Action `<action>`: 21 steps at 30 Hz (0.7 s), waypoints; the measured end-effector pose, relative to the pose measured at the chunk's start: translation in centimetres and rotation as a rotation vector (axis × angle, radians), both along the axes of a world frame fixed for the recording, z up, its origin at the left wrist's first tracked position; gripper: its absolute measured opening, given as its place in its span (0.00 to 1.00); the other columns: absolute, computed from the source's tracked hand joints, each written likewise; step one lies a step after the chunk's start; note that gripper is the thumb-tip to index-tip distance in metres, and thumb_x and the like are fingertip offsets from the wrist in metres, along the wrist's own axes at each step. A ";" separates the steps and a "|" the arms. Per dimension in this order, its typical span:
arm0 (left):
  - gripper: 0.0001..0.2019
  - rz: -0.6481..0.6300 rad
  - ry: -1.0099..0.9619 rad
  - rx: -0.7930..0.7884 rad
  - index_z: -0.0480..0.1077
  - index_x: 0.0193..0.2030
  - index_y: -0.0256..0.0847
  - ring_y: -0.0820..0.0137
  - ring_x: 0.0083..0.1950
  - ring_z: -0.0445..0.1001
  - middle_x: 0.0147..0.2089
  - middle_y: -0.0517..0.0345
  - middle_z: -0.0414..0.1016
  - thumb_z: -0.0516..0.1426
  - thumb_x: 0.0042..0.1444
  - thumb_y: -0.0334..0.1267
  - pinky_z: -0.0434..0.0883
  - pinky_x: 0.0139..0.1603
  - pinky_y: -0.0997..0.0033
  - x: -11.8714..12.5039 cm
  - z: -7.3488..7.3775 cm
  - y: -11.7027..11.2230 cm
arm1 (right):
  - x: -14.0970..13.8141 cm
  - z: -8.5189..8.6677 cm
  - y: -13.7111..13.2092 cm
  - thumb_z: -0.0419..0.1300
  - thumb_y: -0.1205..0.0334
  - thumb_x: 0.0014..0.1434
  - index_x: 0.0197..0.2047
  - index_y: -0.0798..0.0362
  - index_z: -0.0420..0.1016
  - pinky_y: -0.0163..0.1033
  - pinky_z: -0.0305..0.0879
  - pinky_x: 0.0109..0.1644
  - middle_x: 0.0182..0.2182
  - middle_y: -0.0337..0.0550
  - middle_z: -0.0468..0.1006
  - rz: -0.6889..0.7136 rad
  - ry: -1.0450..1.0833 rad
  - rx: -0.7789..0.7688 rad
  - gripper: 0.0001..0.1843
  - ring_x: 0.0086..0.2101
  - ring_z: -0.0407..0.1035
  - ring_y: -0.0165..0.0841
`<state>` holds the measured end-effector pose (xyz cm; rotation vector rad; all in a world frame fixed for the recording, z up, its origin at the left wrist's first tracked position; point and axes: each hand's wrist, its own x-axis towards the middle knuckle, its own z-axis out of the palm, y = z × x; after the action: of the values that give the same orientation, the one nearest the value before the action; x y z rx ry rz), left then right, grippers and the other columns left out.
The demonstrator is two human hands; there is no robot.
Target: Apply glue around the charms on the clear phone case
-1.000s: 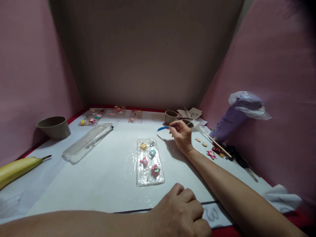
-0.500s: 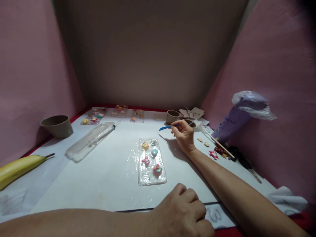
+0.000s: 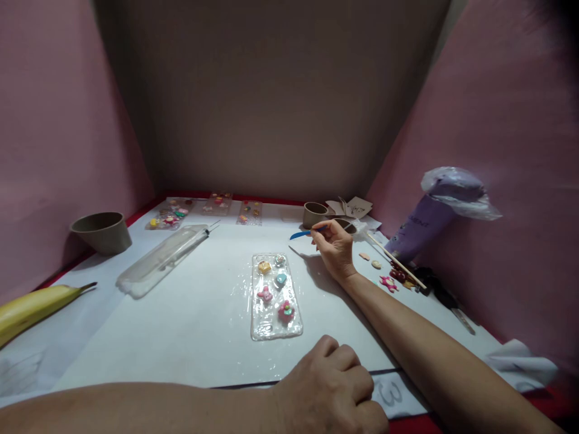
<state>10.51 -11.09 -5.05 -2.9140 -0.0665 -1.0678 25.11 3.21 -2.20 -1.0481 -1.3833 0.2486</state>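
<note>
With twelve o'clock at the far wall (image 3: 271, 102), a clear phone case (image 3: 265, 322) lies flat on the white sheet (image 3: 181, 349), its long axis close to the twelve-to-six line and small charms (image 3: 286, 311) spread over its face. The right hand (image 3: 335, 248) is at about two o'clock from it, thumb and fingertips pinched around a slim blue tool (image 3: 298, 235) whose free end points to nine, clear of the case. The left hand (image 3: 332, 386) is at about five o'clock, knuckles up and fingers curled in; the palm is turned away, so I cannot tell whether it has hold of anything. Its knuckles lie just beside the case's near right corner and the right fingertips near the far right one, so neither hand is plainly nearer. As for writing, a handwritten 3 marks the paper strip (image 3: 407, 398) at the left hand's three o'clock; on the purple package (image 3: 416, 228), at two o'clock from the case, only "MENT" can be read; a pale card (image 3: 359, 208), between one and two, carries dark marks, perhaps a drawing, too small to make out
</note>
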 end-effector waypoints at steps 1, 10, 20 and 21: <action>0.15 0.001 0.000 0.003 0.59 0.26 0.38 0.69 0.32 0.61 0.26 0.62 0.63 0.63 0.54 0.36 0.54 0.32 0.68 0.0 0.0 0.0 | 0.0 0.0 0.0 0.60 0.64 0.52 0.33 0.52 0.70 0.33 0.62 0.25 0.21 0.35 0.72 0.001 0.000 -0.001 0.03 0.22 0.67 0.28; 0.14 0.011 0.047 0.010 0.58 0.27 0.38 0.70 0.32 0.61 0.26 0.62 0.63 0.62 0.55 0.34 0.53 0.32 0.68 0.0 0.1 0.0 | 0.3 -0.5 0.4 0.60 0.62 0.53 0.34 0.52 0.71 0.33 0.63 0.26 0.20 0.34 0.72 -0.014 -0.030 0.007 0.05 0.22 0.68 0.29; 0.15 0.007 -0.031 0.022 0.59 0.26 0.38 0.70 0.31 0.61 0.25 0.62 0.63 0.62 0.54 0.35 0.52 0.32 0.68 0.1 0.2 0.0 | 0.3 -0.4 0.2 0.61 0.62 0.52 0.33 0.53 0.71 0.33 0.62 0.25 0.20 0.34 0.72 -0.009 -0.015 0.008 0.04 0.22 0.67 0.28; 0.15 0.009 -0.035 0.026 0.58 0.26 0.38 0.70 0.30 0.61 0.25 0.62 0.62 0.62 0.54 0.35 0.52 0.32 0.68 0.2 0.2 0.0 | 0.2 -0.3 0.1 0.61 0.62 0.52 0.33 0.53 0.71 0.33 0.62 0.25 0.20 0.34 0.71 -0.009 -0.008 0.007 0.04 0.22 0.67 0.28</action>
<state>10.73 -11.08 -4.82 -2.8701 -0.0660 -1.1102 25.36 3.34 -2.50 -1.0508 -1.3853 0.2330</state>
